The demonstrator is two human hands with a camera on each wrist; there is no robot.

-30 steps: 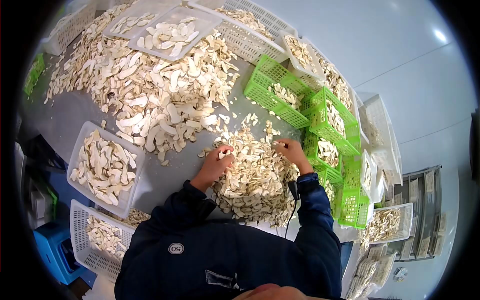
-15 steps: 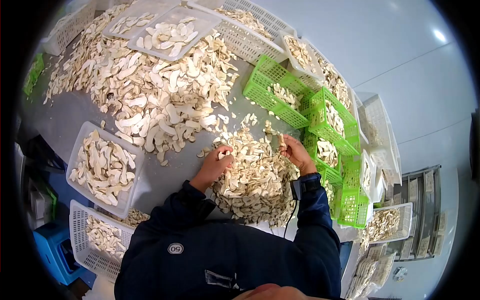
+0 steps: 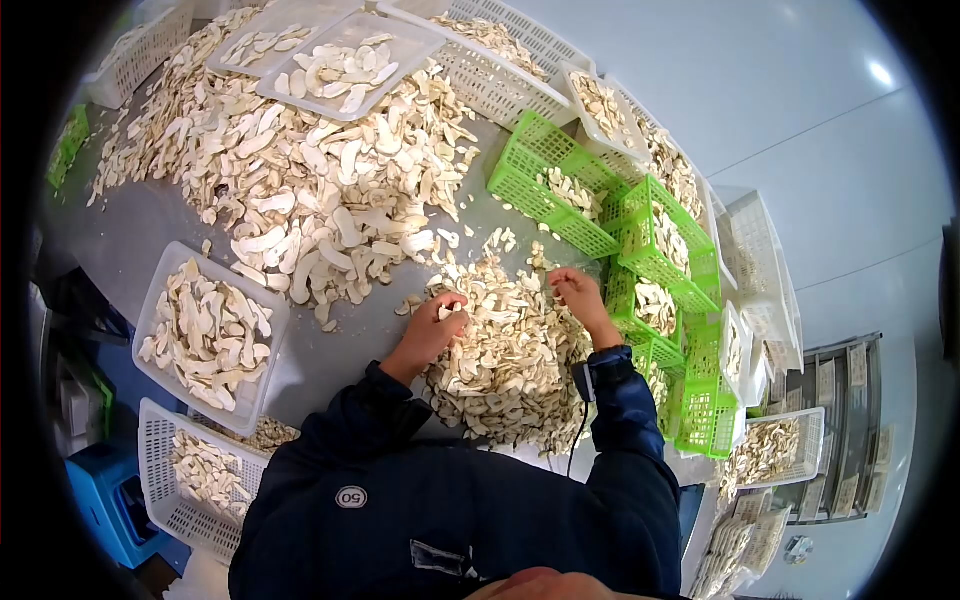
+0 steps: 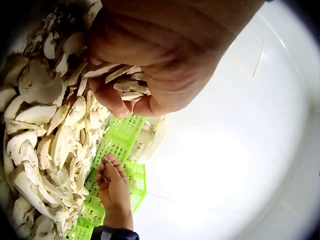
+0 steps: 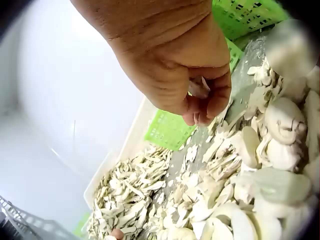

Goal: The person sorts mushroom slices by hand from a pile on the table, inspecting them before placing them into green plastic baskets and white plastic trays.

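Note:
The left hand (image 3: pixel 437 322) is at the left side of a heap of dried pale slices (image 3: pixel 500 370), its fingers curled round several slices (image 4: pixel 131 86), seen in the left wrist view. Over the heap's right side, near the green baskets, is the right hand (image 3: pixel 582 300). In the right wrist view the right hand (image 5: pixel 175 70) has its thumb and fingertips together above the table surface, with a small pale piece (image 5: pixel 199 87) inside the curled fingers; its far side is hidden.
Green baskets (image 3: pixel 555 200) with slices stand along the right. A larger pile of slices (image 3: pixel 300 180) lies at the upper left. A white tray of slices (image 3: pixel 205 335) sits at the left, and a white crate (image 3: pixel 190 510) below it.
Half a second ago the right hand was slightly further right and lower, with a slice sticking up from its fingers; that slice no longer shows there. The left hand has hardly moved.

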